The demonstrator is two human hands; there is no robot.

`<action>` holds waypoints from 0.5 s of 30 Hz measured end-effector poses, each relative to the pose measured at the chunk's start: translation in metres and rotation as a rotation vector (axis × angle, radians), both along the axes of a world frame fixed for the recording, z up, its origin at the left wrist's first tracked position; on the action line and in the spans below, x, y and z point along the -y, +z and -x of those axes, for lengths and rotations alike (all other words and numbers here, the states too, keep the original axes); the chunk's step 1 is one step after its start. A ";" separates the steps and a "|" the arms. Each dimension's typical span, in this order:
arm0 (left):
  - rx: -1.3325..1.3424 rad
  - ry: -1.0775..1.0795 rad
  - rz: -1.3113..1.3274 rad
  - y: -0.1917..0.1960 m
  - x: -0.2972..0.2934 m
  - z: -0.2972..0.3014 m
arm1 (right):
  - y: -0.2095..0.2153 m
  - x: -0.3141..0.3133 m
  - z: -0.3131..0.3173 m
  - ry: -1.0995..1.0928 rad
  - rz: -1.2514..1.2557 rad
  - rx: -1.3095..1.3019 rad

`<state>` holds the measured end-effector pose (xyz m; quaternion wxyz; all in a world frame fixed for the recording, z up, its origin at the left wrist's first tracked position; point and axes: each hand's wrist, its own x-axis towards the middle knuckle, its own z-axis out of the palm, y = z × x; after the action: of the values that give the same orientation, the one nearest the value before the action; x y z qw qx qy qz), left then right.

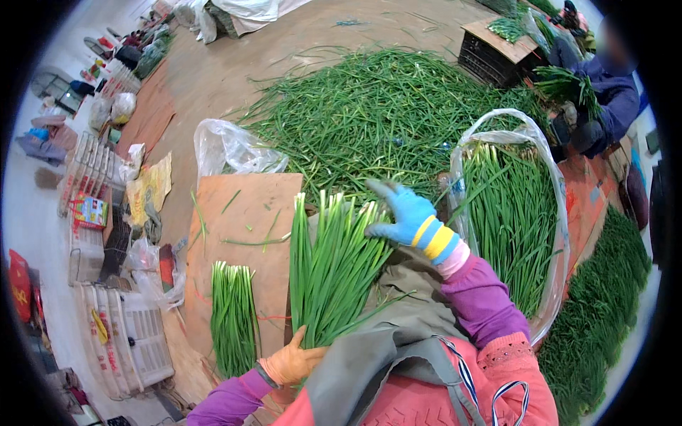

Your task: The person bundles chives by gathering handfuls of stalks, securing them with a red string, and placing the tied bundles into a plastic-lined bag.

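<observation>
A thick bunch of long green stalks (330, 266) with pale cut ends lies across my lap. My left hand (293, 361), in an orange glove, grips its lower end. My right hand (402, 213), in a blue glove with a yellow cuff, rests with fingers spread on the top of the bunch near the cut ends. A smaller bunch of green stalks (233, 316) lies on the brown board (249, 213) to my left.
A big loose pile of green stalks (383, 113) covers the floor ahead. A clear plastic bag (518, 213) filled with stalks stands at my right. Another person (604, 92) sits at the far right holding stalks beside a dark crate (494, 53). White crates (135, 334) line the left.
</observation>
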<state>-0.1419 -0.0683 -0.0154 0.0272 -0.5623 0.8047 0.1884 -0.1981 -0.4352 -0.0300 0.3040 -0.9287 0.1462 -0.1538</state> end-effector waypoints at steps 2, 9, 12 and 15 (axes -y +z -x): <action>-0.041 0.100 -0.008 -0.009 -0.010 0.003 | -0.003 0.001 0.006 0.176 -0.297 0.026; -0.311 0.287 0.055 -0.021 -0.016 0.005 | 0.007 0.019 0.050 0.279 -0.854 -0.134; -0.302 0.324 -0.093 -0.019 -0.020 0.006 | 0.005 0.028 0.044 0.294 -0.419 -0.063; -0.306 0.333 -0.064 -0.021 -0.018 0.007 | -0.001 0.033 0.022 -0.141 -0.151 0.022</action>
<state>-0.1491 -0.0499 -0.0359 -0.1090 -0.6512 0.6890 0.2987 -0.2203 -0.4684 -0.0308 0.3632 -0.8887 0.2191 -0.1738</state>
